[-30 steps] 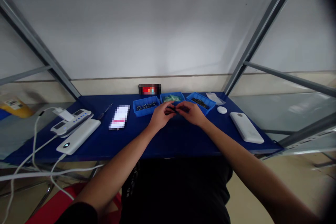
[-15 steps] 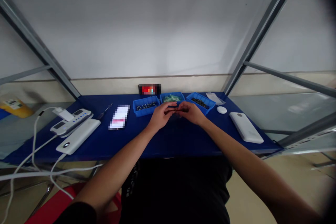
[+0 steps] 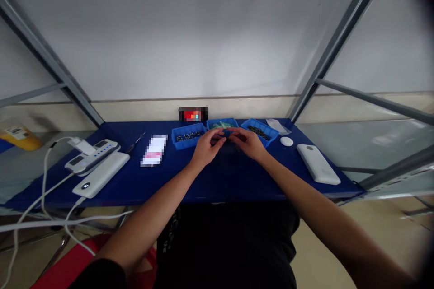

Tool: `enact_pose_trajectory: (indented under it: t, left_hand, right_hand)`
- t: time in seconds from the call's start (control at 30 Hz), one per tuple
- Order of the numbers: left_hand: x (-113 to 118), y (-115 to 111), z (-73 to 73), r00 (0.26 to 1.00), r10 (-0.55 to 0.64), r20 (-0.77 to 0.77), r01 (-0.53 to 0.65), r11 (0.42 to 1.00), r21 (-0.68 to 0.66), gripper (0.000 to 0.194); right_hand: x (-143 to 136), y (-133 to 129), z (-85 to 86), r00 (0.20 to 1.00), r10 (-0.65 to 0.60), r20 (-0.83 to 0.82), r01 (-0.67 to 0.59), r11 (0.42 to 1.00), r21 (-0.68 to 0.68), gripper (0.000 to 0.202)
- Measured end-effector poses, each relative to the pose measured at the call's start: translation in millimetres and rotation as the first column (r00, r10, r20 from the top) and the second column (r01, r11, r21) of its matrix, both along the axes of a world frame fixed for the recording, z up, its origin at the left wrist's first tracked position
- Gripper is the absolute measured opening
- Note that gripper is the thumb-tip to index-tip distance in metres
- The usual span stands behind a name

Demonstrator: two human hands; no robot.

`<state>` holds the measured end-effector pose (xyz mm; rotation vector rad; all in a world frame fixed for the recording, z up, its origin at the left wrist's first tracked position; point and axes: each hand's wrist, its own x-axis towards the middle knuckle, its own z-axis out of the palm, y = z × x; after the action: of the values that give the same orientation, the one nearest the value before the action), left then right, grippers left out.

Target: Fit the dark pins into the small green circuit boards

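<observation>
Apparently work is under way at a blue table, with plenty of loose pieces left. Near the middle of its back edge, a left bin holds silvery pieces, a middle bin pale green ones and a right bin dark, brassy ones. Just before the middle bin, the left hand and right hand hold bent fingers narrowly apart; a small part may sit between them, too hidden to confirm or judge finished.
</observation>
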<state>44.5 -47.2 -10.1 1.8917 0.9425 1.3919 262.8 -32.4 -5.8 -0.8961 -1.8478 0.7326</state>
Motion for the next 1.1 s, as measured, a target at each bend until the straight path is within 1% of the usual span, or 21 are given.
enact_pose_trajectory:
  t: [0.07, 0.17, 0.23, 0.3, 0.43, 0.5, 0.57, 0.67, 0.73, 0.8, 0.9, 0.97, 1.03, 1.1]
  left_hand:
    - [-1.2, -0.2, -0.5, 1.000, 0.013, -0.025, -0.014, 0.998, -0.056, 0.036]
    - [-1.4, -1.0, -2.8, 0.997, -0.066, -0.028, 0.060, 0.984, -0.169, 0.041]
    - [0.2, -1.6, -4.5, 0.993, -0.111, -0.027, 0.104, 0.975, -0.194, 0.042]
    - [2.2, -1.8, -5.7, 0.989, -0.148, -0.030, 0.139, 0.969, -0.206, 0.041]
    - [4.0, -0.2, -6.5, 0.982, -0.189, -0.027, 0.181, 0.967, -0.182, 0.039]
    - [3.1, 1.5, -7.2, 0.986, -0.163, -0.030, 0.158, 0.978, -0.138, 0.035]
    - [1.7, 3.5, -8.7, 0.993, -0.114, -0.035, 0.110, 0.988, -0.107, 0.032]
    - [-0.6, 6.2, -11.1, 0.998, -0.067, 0.011, 0.068, 0.991, -0.112, 0.027]
    - [-1.9, 7.4, -12.1, 0.996, -0.062, 0.063, 0.070, 0.988, -0.134, 0.021]
    - [-2.9, 8.0, -12.0, 0.996, -0.042, 0.083, 0.054, 0.988, -0.145, 0.016]
    - [-3.6, 7.9, -10.4, 0.999, 0.005, 0.045, 0.000, 0.993, -0.122, 0.013]
    - [-3.8, 7.5, -8.9, 1.000, 0.024, 0.015, -0.022, 0.996, -0.090, 0.012]
    - [-4.0, 7.0, -7.7, 1.000, 0.031, -0.004, -0.031, 0.997, -0.073, 0.012]
    - [-4.3, 6.6, -7.3, 0.999, 0.037, -0.017, -0.038, 0.997, -0.066, 0.013]
  right_hand:
    - [0.6, -2.3, 1.9, 0.997, -0.069, 0.034, 0.067, 0.995, 0.077, 0.031]
    - [-0.6, -5.8, 3.3, 0.983, -0.155, 0.093, 0.134, 0.971, 0.199, 0.021]
    - [-1.7, -7.1, 3.8, 0.975, -0.164, 0.148, 0.121, 0.956, 0.267, 0.016]
    - [-2.4, -7.4, 4.4, 0.972, -0.149, 0.183, 0.087, 0.947, 0.310, 0.012]
    - [-3.2, -6.8, 4.5, 0.973, -0.148, 0.176, 0.080, 0.936, 0.343, 0.007]
    - [-3.7, -6.5, 3.5, 0.978, -0.125, 0.168, 0.064, 0.942, 0.330, 0.006]
    - [-4.4, -6.3, 2.5, 0.982, -0.078, 0.170, 0.020, 0.949, 0.316, 0.008]
    - [-5.3, -6.6, 2.2, 0.982, -0.022, 0.187, -0.038, 0.949, 0.312, 0.013]
    - [-5.6, -7.1, 3.1, 0.983, -0.033, 0.181, -0.025, 0.952, 0.306, 0.013]
    - [-5.6, -7.8, 4.8, 0.984, -0.073, 0.163, 0.021, 0.954, 0.300, 0.011]
    - [-5.1, -9.0, 8.3, 0.979, -0.150, 0.139, 0.098, 0.942, 0.321, 0.008]
    - [-4.9, -9.4, 10.1, 0.975, -0.182, 0.127, 0.128, 0.930, 0.345, 0.008]
    - [-4.7, -9.2, 10.4, 0.975, -0.187, 0.122, 0.134, 0.927, 0.351, 0.009]
    - [-4.5, -8.2, 9.0, 0.976, -0.164, 0.140, 0.111, 0.938, 0.329, 0.008]
